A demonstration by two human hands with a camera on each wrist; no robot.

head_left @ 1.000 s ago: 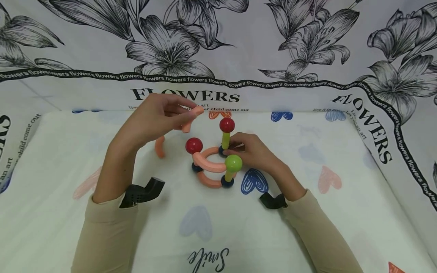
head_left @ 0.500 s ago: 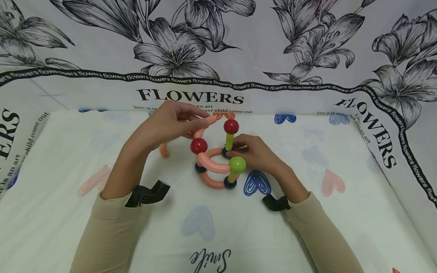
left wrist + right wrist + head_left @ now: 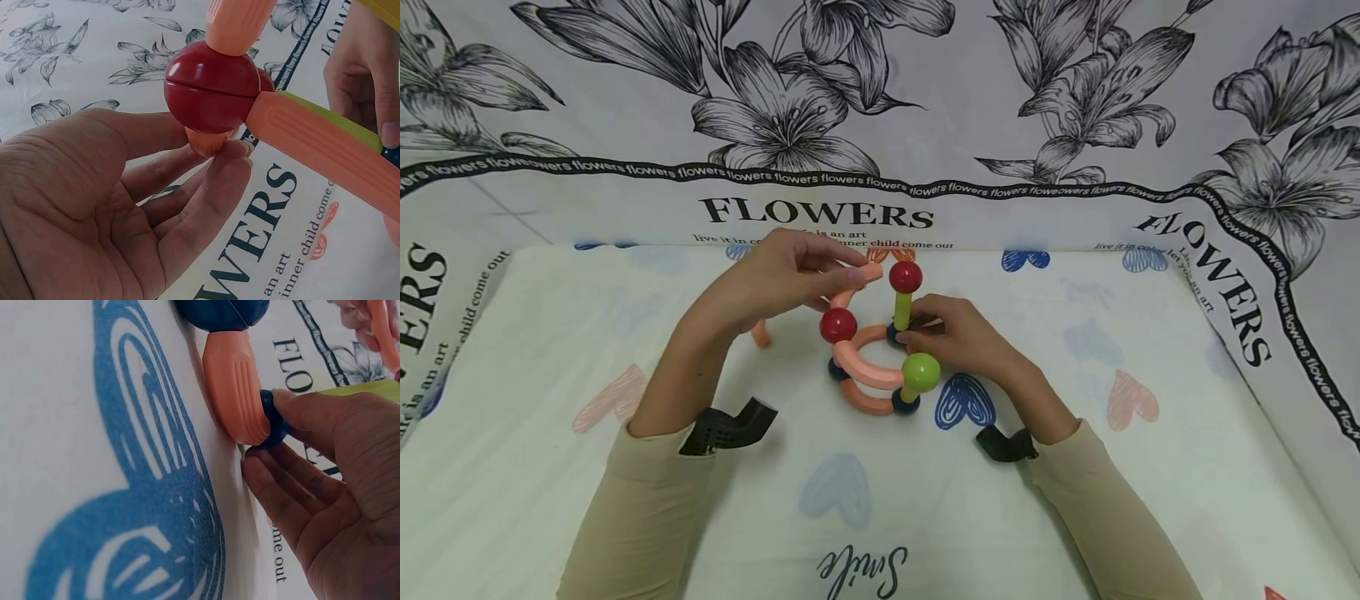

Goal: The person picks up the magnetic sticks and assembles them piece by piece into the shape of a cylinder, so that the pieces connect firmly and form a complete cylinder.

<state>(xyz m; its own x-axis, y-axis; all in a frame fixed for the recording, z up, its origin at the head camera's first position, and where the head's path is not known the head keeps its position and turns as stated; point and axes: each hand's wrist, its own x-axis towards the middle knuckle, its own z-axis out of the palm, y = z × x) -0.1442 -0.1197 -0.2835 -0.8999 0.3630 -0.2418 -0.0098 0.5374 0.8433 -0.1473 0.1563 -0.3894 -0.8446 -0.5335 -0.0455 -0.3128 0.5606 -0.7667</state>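
Note:
My left hand [image 3: 775, 279] pinches a curved orange rod [image 3: 871, 273] at the left red ball [image 3: 838, 325] of a ball-and-rod toy structure. In the left wrist view, the rod's end [image 3: 209, 142] lies against the underside of the red ball [image 3: 206, 87], between thumb and fingers; whether it sits in a hole is hidden. With thumb and fingers my right hand [image 3: 962, 333] grips a dark blue ball [image 3: 274, 419] at the structure's base. Above that ball a yellow-green rod [image 3: 902, 311] stands upright, topped by another red ball [image 3: 906, 277]. A green ball [image 3: 921, 372] is at the front right.
Another curved orange rod [image 3: 762, 334] lies on the cloth, partly behind my left wrist. Curved orange rods [image 3: 865, 398] and dark blue balls [image 3: 906, 402] form the structure's lower ring. The white cloth [image 3: 1000, 525] carries printed hearts and a flower border.
My left hand has moved right and slightly down, bringing the curved orange rod to the left red ball. My right hand keeps its grip on the dark blue ball.

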